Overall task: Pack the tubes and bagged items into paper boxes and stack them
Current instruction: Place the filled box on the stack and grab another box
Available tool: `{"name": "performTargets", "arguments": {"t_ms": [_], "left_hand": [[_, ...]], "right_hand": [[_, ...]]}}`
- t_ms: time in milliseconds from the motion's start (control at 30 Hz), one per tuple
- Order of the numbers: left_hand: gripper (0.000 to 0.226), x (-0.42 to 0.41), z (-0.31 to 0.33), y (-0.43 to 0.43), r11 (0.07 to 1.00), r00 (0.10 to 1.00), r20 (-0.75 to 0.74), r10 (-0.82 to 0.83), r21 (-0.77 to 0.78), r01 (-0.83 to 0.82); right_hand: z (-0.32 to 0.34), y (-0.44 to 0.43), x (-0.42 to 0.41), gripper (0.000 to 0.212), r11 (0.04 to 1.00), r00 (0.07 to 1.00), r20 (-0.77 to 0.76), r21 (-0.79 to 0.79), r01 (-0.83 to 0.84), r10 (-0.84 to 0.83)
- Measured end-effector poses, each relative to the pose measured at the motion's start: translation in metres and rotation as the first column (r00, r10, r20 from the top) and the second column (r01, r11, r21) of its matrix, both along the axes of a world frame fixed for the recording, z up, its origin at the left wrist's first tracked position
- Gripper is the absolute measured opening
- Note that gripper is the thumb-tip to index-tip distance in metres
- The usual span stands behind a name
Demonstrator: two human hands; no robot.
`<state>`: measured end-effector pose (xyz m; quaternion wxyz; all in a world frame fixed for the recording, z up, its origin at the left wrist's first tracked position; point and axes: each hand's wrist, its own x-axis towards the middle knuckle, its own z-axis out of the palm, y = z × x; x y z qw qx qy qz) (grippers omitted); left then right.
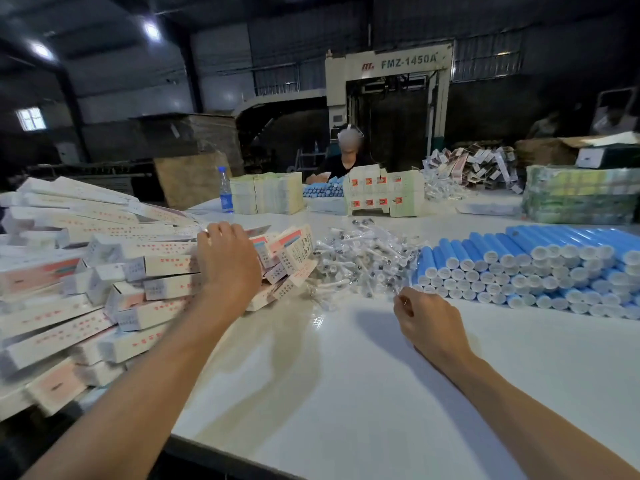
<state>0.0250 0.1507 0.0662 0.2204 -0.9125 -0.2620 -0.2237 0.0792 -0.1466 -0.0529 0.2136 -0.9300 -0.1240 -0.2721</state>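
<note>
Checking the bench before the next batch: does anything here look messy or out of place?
The paper boxes at the left hand lie in a jumbled heap, tilted every way, not stacked. The bagged items are a loose pile too. The blue tubes lie in tidy rows.

Two hands [228, 268] [427, 323], one bottle [225, 192]; boxes [86, 271], bags [363, 268], tubes [519, 268] beyond counting.

Pretty plain, just a bare left hand [227, 261] and right hand [427, 320], with 2 bare forearms running back from the fingers.
</note>
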Motion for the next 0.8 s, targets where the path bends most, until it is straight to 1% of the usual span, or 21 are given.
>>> {"name": "performTargets", "arguments": {"t_ms": [33,67,100,167,267,400,433,467,500,533,567,600,633,700,733,767,800], "left_hand": [[0.053,-0.002,0.006,0.009,0.996,0.99,-0.105,0.089,0.003,-0.089],[0.054,-0.004,0.01,0.016,0.99,0.97,-0.199,0.141,0.003,-0.143],[0.052,-0.005,0.011,0.021,0.987,0.953,-0.261,0.152,-0.002,-0.158],[0.049,-0.008,0.011,0.025,0.993,0.948,-0.297,0.118,0.015,-0.119],[0.051,-0.012,0.006,0.022,0.998,0.971,-0.237,0.028,0.055,-0.015],[0.058,-0.02,0.007,0.015,0.978,0.98,-0.093,-0.173,0.101,0.183],[0.06,-0.022,0.009,0.01,0.963,0.968,-0.051,-0.244,0.105,0.248],[0.062,-0.024,0.012,0.002,0.942,0.945,-0.003,-0.328,0.079,0.327],[0.064,-0.026,0.015,-0.008,0.909,0.907,0.052,-0.417,0.02,0.417],[0.065,-0.026,0.017,-0.018,0.855,0.854,0.116,-0.507,-0.053,0.516],[0.067,-0.025,0.018,-0.028,0.782,0.789,0.185,-0.586,-0.126,0.61],[0.066,-0.024,0.018,-0.038,0.691,0.72,0.258,-0.644,-0.208,0.692],[0.062,-0.022,0.017,-0.049,0.574,0.644,0.343,-0.684,-0.293,0.765],[0.046,-0.015,0.01,-0.071,0.331,0.506,0.488,-0.712,-0.402,0.854],[0.045,-0.009,0.004,-0.081,0.244,0.459,0.535,-0.71,-0.424,0.872],[0.046,-0.002,-0.003,-0.091,0.176,0.43,0.577,-0.695,-0.443,0.879],[0.048,0.005,-0.011,-0.101,0.115,0.42,0.617,-0.665,-0.472,0.874]], "right_hand": [[0.0,0.0,-0.001,0.023,1.0,1.0,0.0,0.003,0.0,0.0],[0.0,0.0,-0.001,0.023,1.0,1.0,0.0,0.005,-0.003,0.003],[0.0,0.0,-0.002,0.024,1.0,1.0,0.001,0.008,-0.008,0.008],[0.001,-0.001,-0.003,0.023,1.0,1.0,0.0,0.011,-0.014,0.014],[0.002,-0.004,-0.006,0.022,1.0,1.0,-0.009,0.022,-0.013,0.013],[0.004,-0.008,-0.008,0.023,0.999,1.0,-0.015,0.041,-0.015,0.016],[0.004,-0.008,-0.008,0.023,0.999,1.0,-0.017,0.043,-0.016,0.016],[0.004,-0.008,-0.008,0.024,0.999,1.0,-0.021,0.042,-0.014,0.015],[0.004,-0.007,-0.008,0.024,0.999,1.0,-0.028,0.042,-0.013,0.014],[0.004,-0.007,-0.008,0.024,0.999,0.999,-0.038,0.044,-0.014,0.016],[0.005,-0.007,-0.007,0.022,0.999,0.999,-0.049,0.046,-0.016,0.018],[0.005,-0.007,-0.008,0.019,0.999,0.998,-0.06,0.05,-0.014,0.017],[0.007,-0.006,-0.008,0.016,0.998,0.998,-0.066,0.062,-0.012,0.016],[0.013,-0.008,-0.007,0.012,0.992,0.998,-0.053,0.123,-0.01,0.017],[0.017,-0.01,-0.006,0.011,0.988,0.999,-0.034,0.157,-0.001,0.007],[0.021,-0.012,-0.003,0.01,0.983,1.0,-0.005,0.184,0.02,-0.019],[0.026,-0.015,0.0,0.009,0.976,0.998,0.025,0.211,0.05,-0.057]]}}
